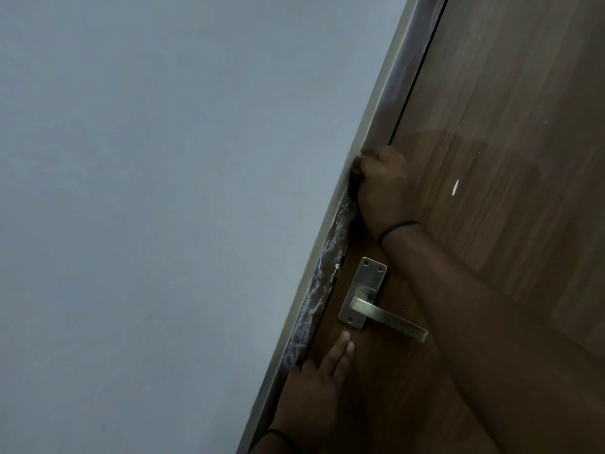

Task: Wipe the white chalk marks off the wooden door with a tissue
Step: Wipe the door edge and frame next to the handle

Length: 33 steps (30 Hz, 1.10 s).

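With the right hand (381,188) curled at the wooden door's (491,158) left edge, any tissue hidden, and the left hand (322,371) flat below the lever handle (386,314), firm downward strokes along the white chalk marks (322,273) between them would likely work best.

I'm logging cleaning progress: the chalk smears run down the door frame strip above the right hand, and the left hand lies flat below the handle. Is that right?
Not quite. In the head view the chalk smears run down the frame strip below the right hand, between it and the left hand. The left hand does lie flat below the handle.
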Motion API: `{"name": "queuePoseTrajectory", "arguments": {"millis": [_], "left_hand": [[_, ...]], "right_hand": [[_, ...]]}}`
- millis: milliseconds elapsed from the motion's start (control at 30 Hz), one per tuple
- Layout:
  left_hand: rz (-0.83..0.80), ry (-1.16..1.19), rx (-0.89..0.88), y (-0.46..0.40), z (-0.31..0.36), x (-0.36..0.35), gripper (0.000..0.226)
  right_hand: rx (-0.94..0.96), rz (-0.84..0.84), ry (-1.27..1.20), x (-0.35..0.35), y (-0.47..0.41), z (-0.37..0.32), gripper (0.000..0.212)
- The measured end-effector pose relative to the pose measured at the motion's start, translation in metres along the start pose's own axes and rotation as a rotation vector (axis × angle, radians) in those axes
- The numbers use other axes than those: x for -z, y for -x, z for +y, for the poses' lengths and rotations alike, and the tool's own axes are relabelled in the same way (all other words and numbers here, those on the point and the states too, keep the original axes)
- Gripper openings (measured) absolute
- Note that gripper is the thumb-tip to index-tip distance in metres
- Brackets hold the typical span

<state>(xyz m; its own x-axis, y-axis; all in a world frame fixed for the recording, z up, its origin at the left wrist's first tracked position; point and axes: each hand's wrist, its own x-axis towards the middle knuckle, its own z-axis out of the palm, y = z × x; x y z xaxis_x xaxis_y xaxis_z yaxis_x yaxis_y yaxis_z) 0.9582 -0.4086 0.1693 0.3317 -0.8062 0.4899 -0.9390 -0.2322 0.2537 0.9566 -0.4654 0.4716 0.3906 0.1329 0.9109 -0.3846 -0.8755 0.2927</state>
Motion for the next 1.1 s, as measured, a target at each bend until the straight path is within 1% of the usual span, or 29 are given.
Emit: {"name": "queuePoseTrajectory", "arguments": {"millis": [67,133,167,233,300,400,467,567,633,667,733,800,900,967,1100], "left_hand": [[-0.018,-0.006,0.019,0.003,0.004,0.004,0.079],[-0.023,-0.014,0.027,0.006,0.008,0.007,0.075],[-0.026,-0.015,0.027,0.007,0.009,0.009,0.073],[-0.040,-0.016,0.026,0.008,0.008,0.013,0.072],[-0.061,-0.011,0.042,0.009,0.008,0.017,0.071],[-0.072,-0.009,0.059,0.007,0.008,0.019,0.072],[-0.072,-0.016,0.062,0.005,0.009,0.018,0.071],[-0.073,-0.016,0.061,0.004,0.009,0.016,0.071],[-0.082,-0.009,0.051,0.002,0.007,0.014,0.070],[-0.088,-0.004,0.052,0.001,0.007,0.014,0.070],[-0.099,0.001,0.064,0.002,0.008,0.016,0.071],[-0.106,0.006,0.077,0.002,0.009,0.017,0.073],[-0.104,0.012,0.071,0.003,0.009,0.018,0.073],[-0.094,-0.005,0.066,0.005,0.010,0.018,0.074],[-0.068,-0.047,0.068,0.004,0.010,0.016,0.074]], "right_hand": [[0.080,-0.034,-0.020,0.000,0.035,-0.006,0.009],[0.185,-0.135,-0.032,0.002,0.075,-0.013,0.005],[0.223,-0.194,-0.037,0.004,0.088,-0.014,0.007],[0.232,-0.250,-0.049,0.005,0.085,-0.008,0.007],[0.125,-0.212,-0.043,0.005,0.057,-0.001,0.007],[-0.050,-0.103,-0.048,0.006,0.032,-0.003,0.012],[-0.032,-0.120,-0.071,0.008,0.047,-0.010,0.012],[0.125,-0.238,-0.078,0.015,0.084,-0.011,0.007],[0.203,-0.253,-0.061,0.019,0.076,-0.001,0.006],[0.185,-0.233,-0.049,0.019,0.061,0.004,0.010],[0.059,-0.137,-0.038,0.015,0.022,0.010,0.017],[-0.057,-0.098,-0.047,0.011,-0.010,0.008,0.017],[-0.142,-0.045,-0.082,0.007,-0.015,-0.005,0.024],[-0.122,-0.062,-0.102,0.007,0.005,-0.010,0.025],[0.070,-0.205,-0.052,0.005,0.076,-0.018,0.012]]}}
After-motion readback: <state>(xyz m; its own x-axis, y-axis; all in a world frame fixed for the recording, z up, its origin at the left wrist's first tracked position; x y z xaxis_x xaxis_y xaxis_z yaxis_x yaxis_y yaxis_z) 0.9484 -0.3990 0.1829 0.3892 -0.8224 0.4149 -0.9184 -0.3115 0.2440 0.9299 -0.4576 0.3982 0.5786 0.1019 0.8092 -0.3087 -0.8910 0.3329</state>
